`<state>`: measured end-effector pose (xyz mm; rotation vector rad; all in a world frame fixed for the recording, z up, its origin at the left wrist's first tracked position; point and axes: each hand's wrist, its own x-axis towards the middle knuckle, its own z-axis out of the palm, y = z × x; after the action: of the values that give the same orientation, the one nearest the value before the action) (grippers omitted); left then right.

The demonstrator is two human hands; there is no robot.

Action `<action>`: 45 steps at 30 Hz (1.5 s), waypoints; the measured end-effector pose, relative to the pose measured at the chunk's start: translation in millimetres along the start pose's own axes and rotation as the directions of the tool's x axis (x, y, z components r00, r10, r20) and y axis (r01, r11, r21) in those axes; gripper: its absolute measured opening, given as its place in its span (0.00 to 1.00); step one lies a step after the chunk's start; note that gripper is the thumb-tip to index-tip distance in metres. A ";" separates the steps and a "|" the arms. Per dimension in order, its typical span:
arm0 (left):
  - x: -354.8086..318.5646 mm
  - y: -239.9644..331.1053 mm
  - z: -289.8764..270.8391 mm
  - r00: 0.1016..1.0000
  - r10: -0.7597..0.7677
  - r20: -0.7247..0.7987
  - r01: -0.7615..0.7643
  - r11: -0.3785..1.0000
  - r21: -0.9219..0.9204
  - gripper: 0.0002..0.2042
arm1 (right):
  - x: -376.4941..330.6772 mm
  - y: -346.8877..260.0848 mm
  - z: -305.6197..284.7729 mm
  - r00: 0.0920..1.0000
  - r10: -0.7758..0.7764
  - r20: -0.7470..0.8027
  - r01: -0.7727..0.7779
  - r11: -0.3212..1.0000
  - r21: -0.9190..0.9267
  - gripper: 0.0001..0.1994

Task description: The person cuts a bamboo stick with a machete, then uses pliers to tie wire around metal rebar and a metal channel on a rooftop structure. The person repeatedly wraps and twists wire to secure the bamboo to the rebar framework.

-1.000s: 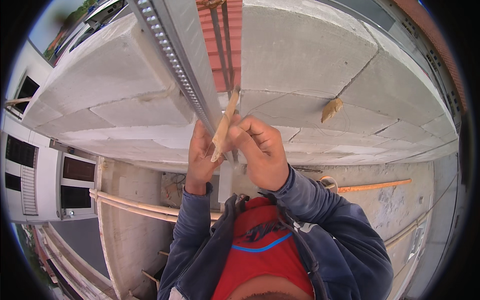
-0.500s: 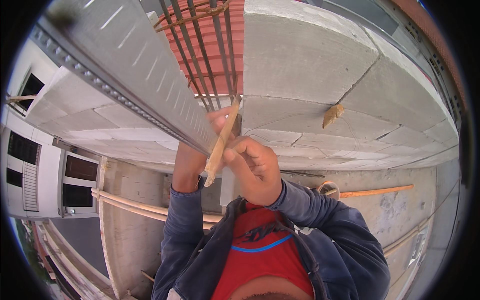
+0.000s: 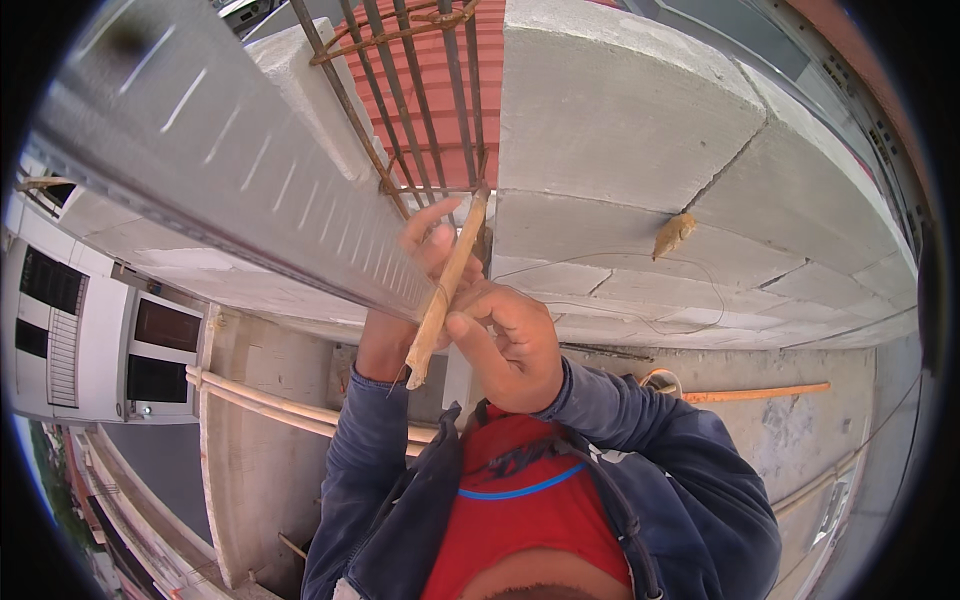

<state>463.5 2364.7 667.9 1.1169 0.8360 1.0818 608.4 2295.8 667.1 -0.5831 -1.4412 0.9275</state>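
Observation:
A short wooden stick (image 3: 450, 285) stands slanted in front of me, its far end near the steel bars. My right hand (image 3: 515, 345) is closed at its near side, thumb tip against the stick's edge, in a pinch on a thin wire (image 3: 722, 290). That wire loops out to the right along the wall. My left hand (image 3: 430, 235) is partly hidden behind the stick, one finger stretched out and apart from the others. A long slotted metal channel (image 3: 270, 170) slants from the upper left down to the stick, passing over my left wrist.
Rusty rebar (image 3: 425, 95) with tie rings rises in a gap between pale block walls (image 3: 620, 110). A brown lump (image 3: 675, 235) clings to the right wall. Wooden poles (image 3: 270, 408) lie at lower left; an orange pole (image 3: 760, 392) lies beside a bucket (image 3: 660, 380) at right.
The metal channel's upper end has shifted left and looks broader. A finger of my left hand has stretched out further beside the stick. My right hand keeps nearly the same place.

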 end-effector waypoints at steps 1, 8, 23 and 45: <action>4.1 3.8 2.0 0.999 -0.051 -0.002 0.051 0.999 -0.017 0.33 | -1.2 -0.7 1.1 1.000 0.004 0.009 -0.004 1.000 -0.017 0.07; 10.5 -1.2 -5.0 0.994 0.030 0.107 -0.041 0.994 0.099 0.33 | -4.8 -14.5 3.4 0.998 -0.003 0.061 0.006 0.998 -0.056 0.06; 48.6 -8.6 19.5 0.998 0.052 0.028 -0.050 0.997 -0.054 0.31 | 6.7 10.3 -13.2 0.996 0.054 -0.069 -0.050 0.997 0.062 0.08; 17.3 -31.8 -17.7 0.836 0.355 0.420 -0.127 0.868 -0.481 0.79 | 28.3 2.7 -15.3 0.796 0.605 0.004 -0.435 0.568 0.698 0.14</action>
<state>459.8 2383.8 632.7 1.0609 0.0216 1.0544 619.8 2323.3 679.7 -0.5470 -0.5988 1.7026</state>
